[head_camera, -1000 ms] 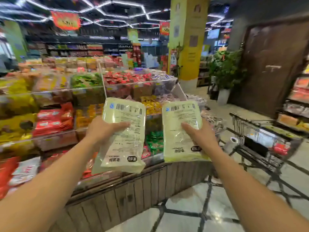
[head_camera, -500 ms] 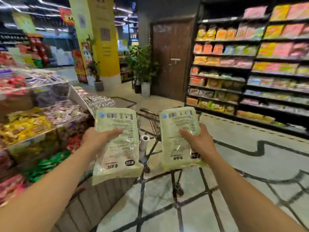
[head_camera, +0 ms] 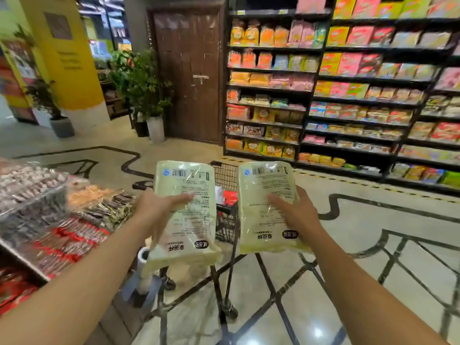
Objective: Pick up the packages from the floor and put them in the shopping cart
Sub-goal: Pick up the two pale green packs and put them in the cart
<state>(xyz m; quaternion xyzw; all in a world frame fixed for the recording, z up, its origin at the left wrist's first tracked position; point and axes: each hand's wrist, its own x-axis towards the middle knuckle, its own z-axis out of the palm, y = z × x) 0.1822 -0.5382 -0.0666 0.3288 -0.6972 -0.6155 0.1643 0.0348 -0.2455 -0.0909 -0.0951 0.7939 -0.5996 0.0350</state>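
Both hands are up in front of the person, each gripping one pale yellow-green package. Left hand (head_camera: 161,207) holds the left package (head_camera: 184,212) from its left edge, thumb across the printed face, fingers hidden behind. Right hand (head_camera: 296,212) holds the right package (head_camera: 266,207) from its right edge, thumb and fingers spread over the front, the rest behind it. Both packs are roughly upright, barcode end up, print upside down, well apart from each other and off the floor.

Between and behind them sits the shopping cart (head_camera: 225,178), black wire basket, something red and white already in it; frame and a caster show lower down. The packs hang on the near side of the basket and hide most of it.

Step, as I read it: carry phase, pickup done, drop not yet made. Next move likely calls for reaching forward over the near rim and lowering or releasing both packs inside the basket; the gap between them roughly matches the cart, so they need bringing inward. Soft bags, may flop or catch the wire edge.

Floor (head_camera: 373,245) is glossy pale tile with dark inlaid lines. To the left, a display bench (head_camera: 62,220) of wrapped snacks in red and dark packets. To the right, tall black shelves (head_camera: 348,95) of colourful boxes and bags. Further back are a dark wooden door (head_camera: 191,70), potted plants (head_camera: 142,83) and a yellow pillar (head_camera: 67,58).
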